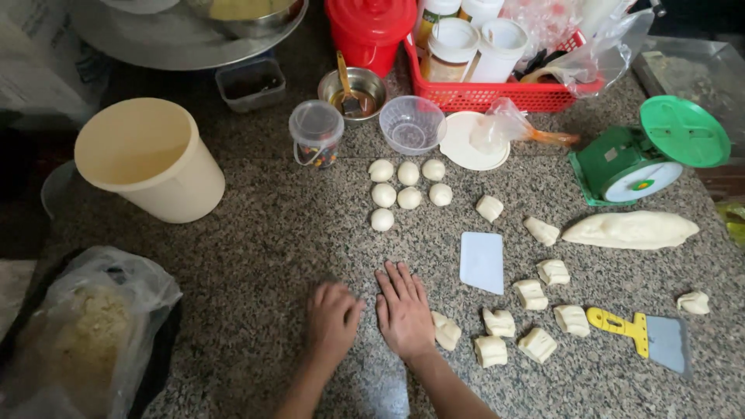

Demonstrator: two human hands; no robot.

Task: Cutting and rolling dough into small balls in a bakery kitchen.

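Observation:
My left hand [334, 314] rests on the speckled granite counter [272, 233] with its fingers curled down; whatever lies under it is hidden. Just to its right, my right hand [403, 306] lies flat, palm down, fingers stretched forward. A cut dough piece [447, 330] touches the right hand's outer edge. Several more cut dough pieces [532, 295] lie to the right. Several rolled dough balls [408, 186] sit in rows ahead of the hands. A long dough log [630, 230] lies at the right.
A white plastic scraper [482, 262] lies right of my hands, and a yellow-handled metal scraper [644, 335] farther right. A green scale [648, 155], red basket [497, 95], clear bowl [412, 124], sprinkle tub [316, 133], cream bucket [147, 159] and bagged flour [85, 334] ring the counter.

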